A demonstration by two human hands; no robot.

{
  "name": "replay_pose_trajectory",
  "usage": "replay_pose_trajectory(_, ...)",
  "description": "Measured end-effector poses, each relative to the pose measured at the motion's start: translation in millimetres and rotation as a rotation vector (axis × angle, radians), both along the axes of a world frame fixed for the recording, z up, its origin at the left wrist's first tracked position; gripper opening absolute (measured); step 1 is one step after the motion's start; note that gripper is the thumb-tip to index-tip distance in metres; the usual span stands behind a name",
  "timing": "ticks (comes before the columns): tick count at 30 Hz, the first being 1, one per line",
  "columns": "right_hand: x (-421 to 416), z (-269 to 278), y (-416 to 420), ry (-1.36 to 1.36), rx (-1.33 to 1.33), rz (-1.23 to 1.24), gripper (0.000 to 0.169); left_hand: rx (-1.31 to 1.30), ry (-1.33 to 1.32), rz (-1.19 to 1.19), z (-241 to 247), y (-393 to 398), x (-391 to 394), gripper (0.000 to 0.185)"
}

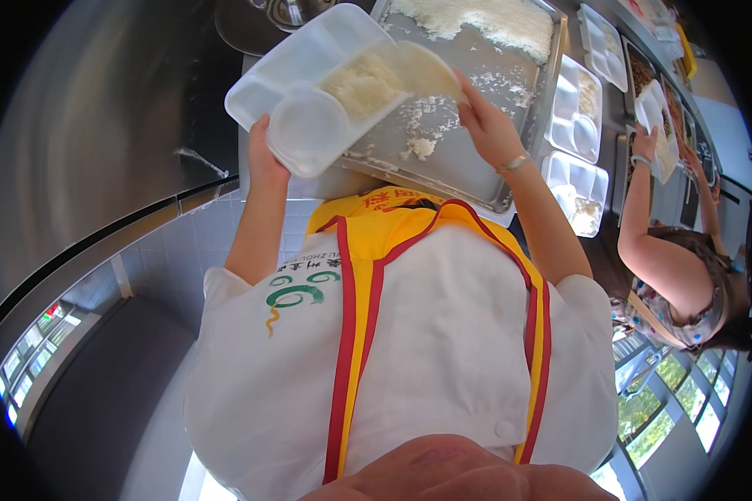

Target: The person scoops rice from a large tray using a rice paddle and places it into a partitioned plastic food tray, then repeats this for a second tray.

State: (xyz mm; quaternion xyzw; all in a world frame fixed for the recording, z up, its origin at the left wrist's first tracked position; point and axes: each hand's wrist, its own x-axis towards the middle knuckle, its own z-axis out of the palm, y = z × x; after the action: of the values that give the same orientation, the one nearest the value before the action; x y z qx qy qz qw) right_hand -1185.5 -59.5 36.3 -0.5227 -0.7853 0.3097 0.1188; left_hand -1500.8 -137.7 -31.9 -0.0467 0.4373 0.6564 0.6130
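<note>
My left hand (268, 153) grips the lower left corner of a white plastic compartment meal tray (307, 69), thumb over its edge by the round compartment. Cooked rice (365, 82) lies in one of its compartments. My right hand (485, 122) holds a pale, translucent scoop or paddle (432, 72), whose far end meets the tray's edge beside the rice. Under both is a large metal pan (514, 100), with a bank of rice (482, 22) at its far end and scattered grains and a small clump nearer me.
Compartment trays with rice (574, 109) (576, 194) stand right of the pan, and another tray (603, 47) lies beyond. Farther right, a co-worker's hand (644, 143) holds a tray near metal food pans (639, 69). A dark round pan (244, 28) is at the upper left.
</note>
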Motion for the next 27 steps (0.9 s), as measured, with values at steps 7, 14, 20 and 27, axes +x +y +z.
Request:
replay_pose_trajectory(7, -7, 9, -4, -0.178, 0.285, -0.041, 0.054, 0.017, -0.033, -0.044, 0, 1, 17, 0.043)
replay_pose_trajectory(14, -30, 17, -29, -0.5, -0.023, 0.26, 0.057, -0.034, -0.022, -0.098, 5, 2, 21, 0.044)
replay_pose_trajectory(20, -12, -3, -33, -0.352, 0.043, 0.214, 0.047, -0.057, -0.035, -0.1, -22, -7, 23, 0.045)
replay_pose_trajectory(27, 112, -87, -34, -0.317, -0.197, -0.149, 0.036, -0.043, 0.029, -0.059, -33, -2, -7, 0.044)
